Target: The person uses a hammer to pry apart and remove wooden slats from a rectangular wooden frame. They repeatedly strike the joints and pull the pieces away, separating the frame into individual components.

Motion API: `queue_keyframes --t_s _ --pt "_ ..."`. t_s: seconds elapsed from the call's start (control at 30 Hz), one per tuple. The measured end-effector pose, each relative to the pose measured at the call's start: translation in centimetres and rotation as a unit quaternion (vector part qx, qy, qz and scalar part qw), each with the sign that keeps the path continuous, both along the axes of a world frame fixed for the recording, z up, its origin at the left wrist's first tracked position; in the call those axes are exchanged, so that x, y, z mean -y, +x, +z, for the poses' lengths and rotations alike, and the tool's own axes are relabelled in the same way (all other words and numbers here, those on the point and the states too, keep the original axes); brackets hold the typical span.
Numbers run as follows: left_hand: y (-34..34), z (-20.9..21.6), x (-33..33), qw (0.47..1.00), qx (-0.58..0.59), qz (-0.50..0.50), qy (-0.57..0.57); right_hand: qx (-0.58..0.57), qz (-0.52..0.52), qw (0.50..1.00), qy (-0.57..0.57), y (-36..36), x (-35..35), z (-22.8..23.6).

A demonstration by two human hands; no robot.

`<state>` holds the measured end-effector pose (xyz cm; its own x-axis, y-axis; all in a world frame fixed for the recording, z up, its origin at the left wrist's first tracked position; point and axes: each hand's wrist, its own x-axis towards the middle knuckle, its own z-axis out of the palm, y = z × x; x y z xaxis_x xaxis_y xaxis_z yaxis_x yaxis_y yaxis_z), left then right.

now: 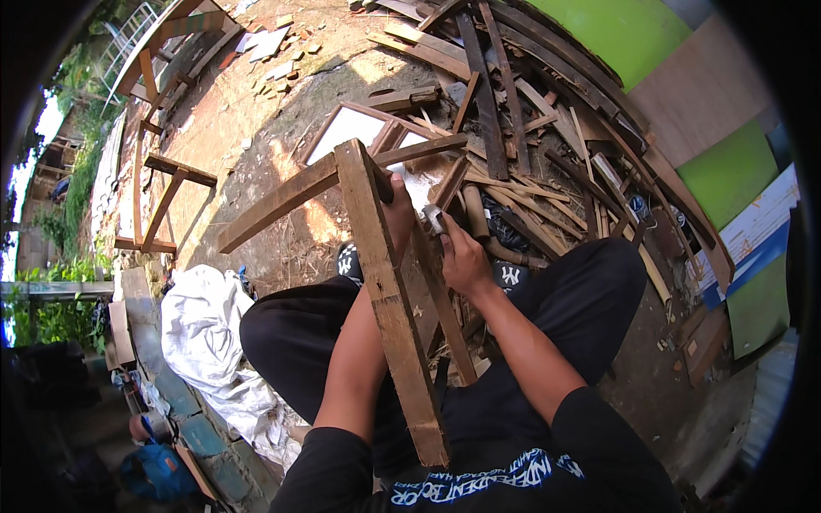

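Note:
A brown wooden frame (380, 282) of joined beams stands tilted between my knees, its thick front beam running down toward my lap. One of its rails (282, 205) sticks out to the left. Behind the front beam, my left hand (398, 214) is wrapped round the wood near the top joint, its fingers partly hidden. My right hand (466, 259) pinches a small pale piece (434, 220), flat or folded, against the frame's rear beam (438, 299). Its exact kind is too small to make out.
Loose planks and offcuts (522, 111) are heaped ahead and to the right. White-faced panels (349, 130) lie beyond the frame. A white sack (205, 325) lies by my left knee. Another wooden frame (162, 197) stands at left, and green boards (727, 171) lean at right.

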<state>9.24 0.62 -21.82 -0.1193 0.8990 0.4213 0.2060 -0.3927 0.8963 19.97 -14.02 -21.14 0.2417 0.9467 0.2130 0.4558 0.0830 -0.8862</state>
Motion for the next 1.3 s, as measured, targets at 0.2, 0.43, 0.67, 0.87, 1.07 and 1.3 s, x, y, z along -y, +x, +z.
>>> queue_keyframes --t_s 0.2,0.43,0.67,0.87,1.07,1.3 --pt "0.3 1.0 0.6 1.000 0.000 -0.007 -0.011 0.000 -0.023 0.997 0.077 0.0 0.4 -0.3" --pt "0.4 1.3 0.9 0.999 0.018 -0.005 -0.030 0.000 -0.004 0.998 0.070 0.0 0.7 0.5" --pt "-0.4 0.4 0.3 1.000 -0.003 0.000 0.010 0.006 -0.006 0.996 0.086 -0.3 0.6 1.0" --pt "0.6 1.5 0.8 0.998 0.040 -0.010 -0.038 0.002 -0.019 1.000 0.001 0.4 0.3 0.0" --pt "0.0 0.4 0.7 1.000 0.017 -0.013 -0.012 0.033 0.006 0.998 -0.054 0.3 0.4 -1.0" --pt "-0.1 0.4 0.6 0.999 0.030 -0.011 0.005 0.018 0.000 0.998 -0.068 0.3 0.0 -0.6"
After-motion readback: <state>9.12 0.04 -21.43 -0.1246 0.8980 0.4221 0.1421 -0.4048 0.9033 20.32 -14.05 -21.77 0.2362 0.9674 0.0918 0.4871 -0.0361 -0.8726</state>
